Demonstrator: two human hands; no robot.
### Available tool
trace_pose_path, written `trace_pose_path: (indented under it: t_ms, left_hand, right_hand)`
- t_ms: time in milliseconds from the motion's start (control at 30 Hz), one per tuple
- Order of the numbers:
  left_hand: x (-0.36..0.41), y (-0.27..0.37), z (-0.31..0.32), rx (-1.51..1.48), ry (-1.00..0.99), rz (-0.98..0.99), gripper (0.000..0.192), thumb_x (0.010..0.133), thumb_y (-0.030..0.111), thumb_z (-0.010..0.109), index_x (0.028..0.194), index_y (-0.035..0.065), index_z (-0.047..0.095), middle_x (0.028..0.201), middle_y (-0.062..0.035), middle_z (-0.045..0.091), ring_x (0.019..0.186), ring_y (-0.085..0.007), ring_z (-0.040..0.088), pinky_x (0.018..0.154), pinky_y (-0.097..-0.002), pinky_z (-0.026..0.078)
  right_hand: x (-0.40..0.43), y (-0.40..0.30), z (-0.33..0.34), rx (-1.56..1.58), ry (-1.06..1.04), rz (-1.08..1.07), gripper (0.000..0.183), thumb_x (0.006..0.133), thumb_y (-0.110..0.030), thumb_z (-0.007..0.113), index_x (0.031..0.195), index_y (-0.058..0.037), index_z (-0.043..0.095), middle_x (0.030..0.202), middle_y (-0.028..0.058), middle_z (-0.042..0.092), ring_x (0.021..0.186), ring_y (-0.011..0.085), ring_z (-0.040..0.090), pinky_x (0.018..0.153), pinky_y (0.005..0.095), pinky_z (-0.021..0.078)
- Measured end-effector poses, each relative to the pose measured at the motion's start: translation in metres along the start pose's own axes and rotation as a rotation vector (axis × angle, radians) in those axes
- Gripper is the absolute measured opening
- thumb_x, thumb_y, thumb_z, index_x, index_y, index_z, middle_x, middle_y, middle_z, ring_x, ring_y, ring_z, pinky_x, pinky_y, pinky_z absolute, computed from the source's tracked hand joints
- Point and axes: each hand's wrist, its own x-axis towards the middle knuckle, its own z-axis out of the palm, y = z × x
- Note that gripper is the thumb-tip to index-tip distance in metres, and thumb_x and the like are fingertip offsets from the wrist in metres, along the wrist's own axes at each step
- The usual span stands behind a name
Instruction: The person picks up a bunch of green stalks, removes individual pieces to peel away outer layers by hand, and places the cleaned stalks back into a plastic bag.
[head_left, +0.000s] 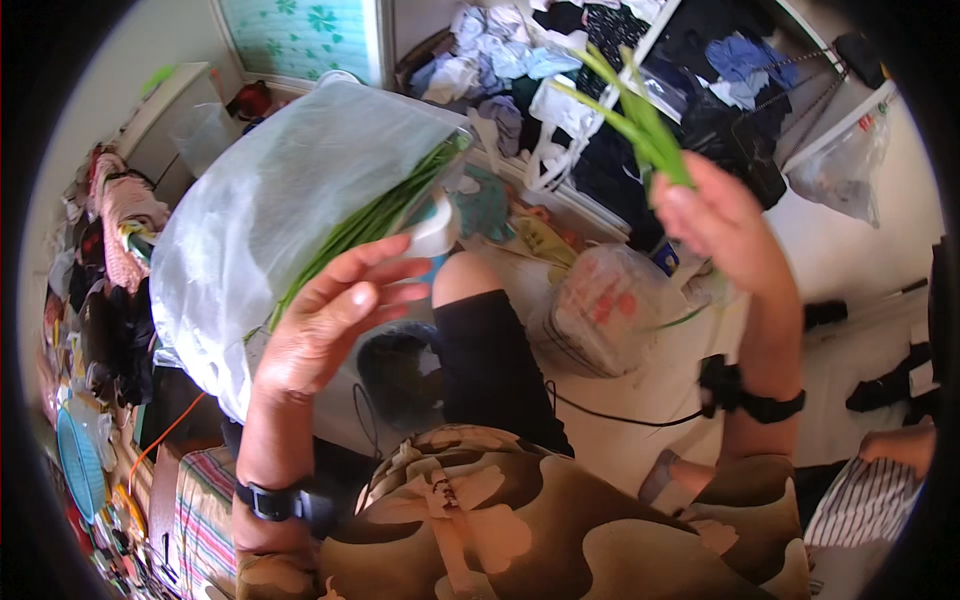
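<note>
My right hand is raised and shut on a few green stalks, their pale ends pointing up and left. My left hand holds nothing, its fingers apart and pointing right. Just behind those fingers lies a bundle of long, thin green leaves, which look like garlic chives. The bundle rests along the right side of a large whitish plastic bag. A white object shows beside the bundle, partly hidden by it. Single thin green leaves hang below my right hand.
Below my right hand a plastic-lined bin stands on the floor. Heaped clothes fill the back. A dark round container is beside my knee. Another person's striped clothing shows at the right. A black cable hangs near my right arm.
</note>
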Motion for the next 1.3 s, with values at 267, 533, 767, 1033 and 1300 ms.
trace_pose_path:
  t_ms: [267, 533, 767, 1033, 1300]
  left_hand:
    - [-0.01, -0.014, -0.026, -0.036, 0.102, 0.013, 0.06, 0.089, 0.038, 0.059, 0.134, 0.0018, 0.042, 0.127, -0.0199, 0.052, 0.107, -0.0253, 0.057, 0.093, -0.0376, 0.045]
    - [-0.048, -0.023, -0.048, -0.019, 0.266, 0.028, 0.059, 0.09, 0.036, 0.058, 0.133, 0.0, 0.041, 0.126, -0.0227, 0.052, 0.106, -0.0281, 0.059, 0.089, -0.039, 0.049]
    - [-0.103, -0.04, -0.068, -0.142, 0.462, 0.028, 0.043, 0.095, 0.029, 0.051, 0.126, 0.0, 0.047, 0.121, -0.0205, 0.056, 0.102, -0.0281, 0.061, 0.082, -0.0427, 0.053]
    - [-0.118, -0.072, -0.068, -0.124, 0.482, -0.171, 0.042, 0.094, 0.031, 0.053, 0.124, 0.002, 0.051, 0.117, -0.0178, 0.059, 0.098, -0.0241, 0.061, 0.071, -0.0366, 0.056]
    - [-0.12, -0.065, -0.082, -0.098, 0.596, -0.086, 0.042, 0.096, 0.024, 0.05, 0.133, 0.0056, 0.042, 0.095, -0.0112, 0.062, 0.065, -0.0111, 0.059, 0.052, -0.0213, 0.05]
  right_hand:
    - [-0.034, 0.151, -0.058, -0.923, 0.234, 0.197, 0.014, 0.09, -0.018, 0.049, 0.093, -0.0042, 0.05, 0.077, 0.0191, 0.059, 0.074, 0.0358, 0.059, 0.063, 0.0456, 0.0433]
    - [-0.051, 0.325, 0.07, -0.79, 0.077, 0.532, 0.044, 0.083, -0.025, 0.06, 0.125, -0.0116, 0.051, 0.112, 0.0218, 0.059, 0.104, 0.0377, 0.056, 0.089, 0.0442, 0.0444]
    - [-0.033, 0.319, 0.064, -0.685, -0.072, 0.641, 0.038, 0.083, -0.023, 0.058, 0.12, -0.0122, 0.058, 0.113, 0.0203, 0.061, 0.106, 0.0345, 0.057, 0.09, 0.0392, 0.0447]
    - [0.041, 0.204, 0.04, -0.161, 0.173, 0.146, 0.018, 0.086, -0.017, 0.061, 0.084, 0.001, 0.059, 0.071, 0.0068, 0.063, 0.065, 0.0126, 0.058, 0.062, 0.0278, 0.0451]
    - [0.103, 0.046, 0.141, 0.019, -0.131, -0.19, 0.012, 0.086, -0.008, 0.062, 0.096, -0.0015, 0.063, 0.081, 0.0038, 0.064, 0.074, 0.0078, 0.058, 0.068, 0.0236, 0.047]
